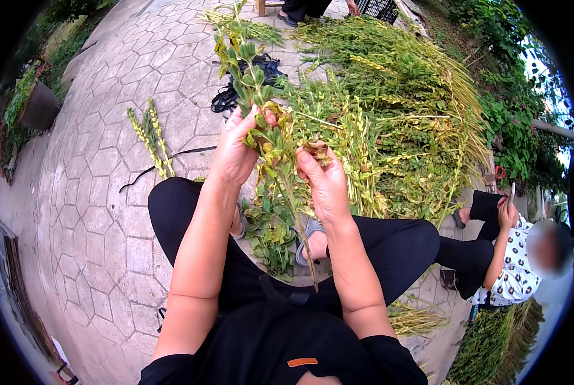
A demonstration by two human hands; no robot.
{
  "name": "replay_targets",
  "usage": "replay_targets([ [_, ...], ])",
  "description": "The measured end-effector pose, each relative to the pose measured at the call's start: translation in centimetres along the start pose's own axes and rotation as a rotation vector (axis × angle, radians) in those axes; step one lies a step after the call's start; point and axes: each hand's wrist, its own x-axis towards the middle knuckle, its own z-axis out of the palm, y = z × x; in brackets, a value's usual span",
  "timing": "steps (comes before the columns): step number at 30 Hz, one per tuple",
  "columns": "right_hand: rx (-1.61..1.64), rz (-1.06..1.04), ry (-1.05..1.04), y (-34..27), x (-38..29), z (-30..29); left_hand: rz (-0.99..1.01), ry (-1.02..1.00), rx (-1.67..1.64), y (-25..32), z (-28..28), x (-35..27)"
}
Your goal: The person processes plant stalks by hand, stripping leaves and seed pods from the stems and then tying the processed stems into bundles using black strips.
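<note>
My left hand (237, 147) grips a long plant stalk with green seed pods (254, 72), likely sesame. Its bare lower stem (297, 222) slants down between my forearms to my lap. Just right of the stalk, my right hand (321, 180) pinches dry, curled brown leaves (317, 150) between thumb and fingers. Beneath my hands, between my feet, lie loose green leaves (275, 236). Some of the stalk's middle is covered by my left fingers and by yellowing leaves.
A large heap of cut stalks (402, 96) spreads ahead and right. Black straps (263, 72) lie behind the held stalk. A few podded stalks (154, 137) rest on paving at left. A seated person (508, 269) holds a phone at right; another person's legs (301, 9) show at the top beside a black crate (378, 9).
</note>
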Motion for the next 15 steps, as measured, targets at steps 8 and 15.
replay_targets([
  [8,0.527,0.011,-0.198,0.2,-3.5,-4.2,0.077,-0.006,-0.121,0.4,-0.8,0.3],
  [15,0.052,0.402,-0.112,0.8,-0.6,-2.2,0.036,-0.102,-0.076,0.4,0.2,-0.5],
])
